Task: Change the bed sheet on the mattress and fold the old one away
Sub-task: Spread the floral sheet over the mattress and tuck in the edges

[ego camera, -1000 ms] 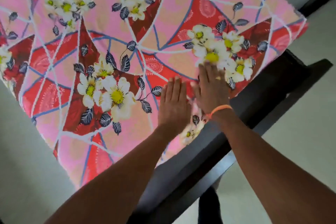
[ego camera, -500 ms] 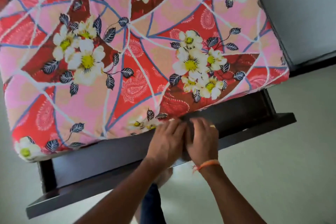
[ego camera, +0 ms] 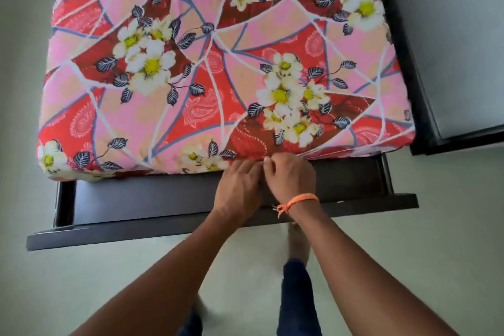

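A pink and red bed sheet point(ego camera: 218, 68) with white flowers lies stretched over the mattress and wraps its foot-end side. Both my hands are together at the lower edge of that side, right of its middle. My left hand point(ego camera: 237, 185) points its fairly straight fingers at the sheet's bottom edge, where the mattress meets the frame. My right hand point(ego camera: 289, 176), with an orange thread on its wrist, has its fingers curled and pinches the sheet's edge there. The fingertips of both are partly hidden by fabric.
The mattress sits on a dark wooden bed frame point(ego camera: 152, 199) whose foot ledge juts out toward me. A dark-framed grey panel point(ego camera: 458, 63) stands along the bed's right side. Pale floor point(ego camera: 81, 281) lies around, with my legs point(ego camera: 296, 294) below.
My hands slid off the top of the sheet, where they lay flat, down to its foot-end edge. The right hand's fingers have curled onto the fabric.
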